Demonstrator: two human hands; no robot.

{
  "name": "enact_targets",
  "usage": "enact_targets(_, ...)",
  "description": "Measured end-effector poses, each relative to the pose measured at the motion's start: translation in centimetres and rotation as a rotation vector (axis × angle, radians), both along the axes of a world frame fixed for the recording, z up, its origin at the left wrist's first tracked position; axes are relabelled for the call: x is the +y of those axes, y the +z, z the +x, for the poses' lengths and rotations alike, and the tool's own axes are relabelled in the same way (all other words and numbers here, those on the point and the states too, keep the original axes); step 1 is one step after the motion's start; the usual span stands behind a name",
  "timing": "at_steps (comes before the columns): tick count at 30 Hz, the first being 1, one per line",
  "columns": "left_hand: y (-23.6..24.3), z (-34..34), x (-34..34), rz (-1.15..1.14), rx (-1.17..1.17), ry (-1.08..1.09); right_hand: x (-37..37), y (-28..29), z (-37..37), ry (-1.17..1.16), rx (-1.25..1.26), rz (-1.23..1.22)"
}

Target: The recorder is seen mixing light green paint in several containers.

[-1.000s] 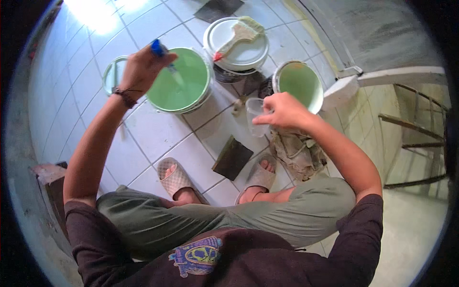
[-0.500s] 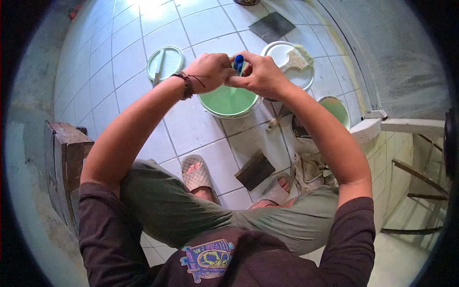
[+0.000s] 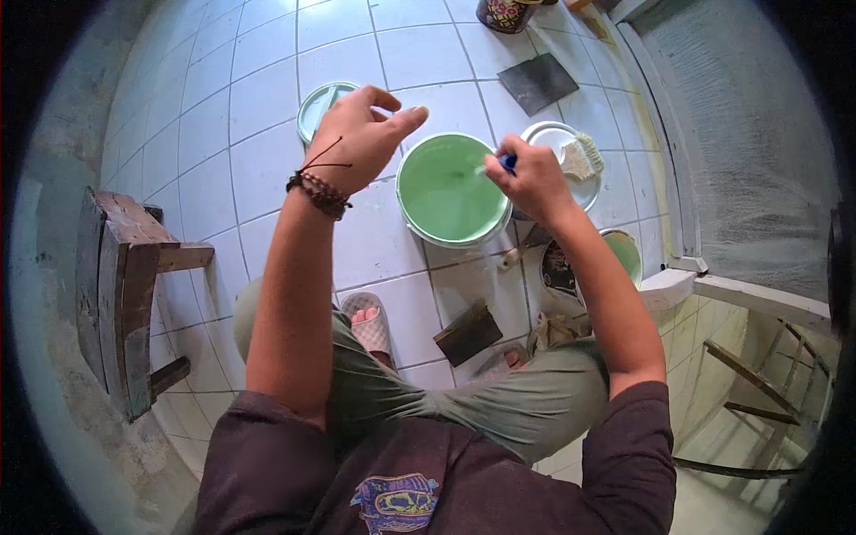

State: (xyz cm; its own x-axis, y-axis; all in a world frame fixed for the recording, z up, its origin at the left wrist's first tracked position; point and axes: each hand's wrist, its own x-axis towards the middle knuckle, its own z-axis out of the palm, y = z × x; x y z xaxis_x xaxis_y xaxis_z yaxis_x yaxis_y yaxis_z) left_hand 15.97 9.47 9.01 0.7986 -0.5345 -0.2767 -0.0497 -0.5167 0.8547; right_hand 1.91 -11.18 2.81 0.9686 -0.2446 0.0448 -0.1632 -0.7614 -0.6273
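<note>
A bucket of pale green paint stands on the tiles between my hands. Over its right rim, my right hand grips a slim object with a blue end; a whitish tip points left over the paint. Its exact kind is hidden by my fingers. To the bucket's upper left, my left hand hangs in the air with thumb and fingers apart, holding nothing. Behind that hand lies a round pale green lid, partly covered. A wide brush rests on a white round lid beyond my right hand.
A second container with green paint sits beside my right forearm. Dark flat pieces lie on the floor. A wooden stool stands at left, a patterned pot at the far edge.
My hands were together above the bucket around the blue-ended object. They have parted: the left moved left and let go, the right moved right and down with the object.
</note>
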Motion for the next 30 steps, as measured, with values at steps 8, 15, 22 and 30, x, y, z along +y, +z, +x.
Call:
enact_targets(8,0.5,1.7,-3.6,-0.150,-0.039,0.056,4.4,-0.8,-0.3,-0.018,0.074,0.240)
enact_targets(15,1.0,1.7,-3.9,-0.198,0.036,0.105,2.1,0.1,-0.3,-0.198,-0.048,-0.037)
enact_targets(22,-0.5,1.5,-4.2,-0.139,0.021,0.046,6.8,-1.4,-0.1,-0.108,-0.125,0.225)
enact_targets(30,0.2,1.0,-3.1,-0.107,-0.004,0.030,4.4,-1.3,1.2,-0.144,-0.126,0.081)
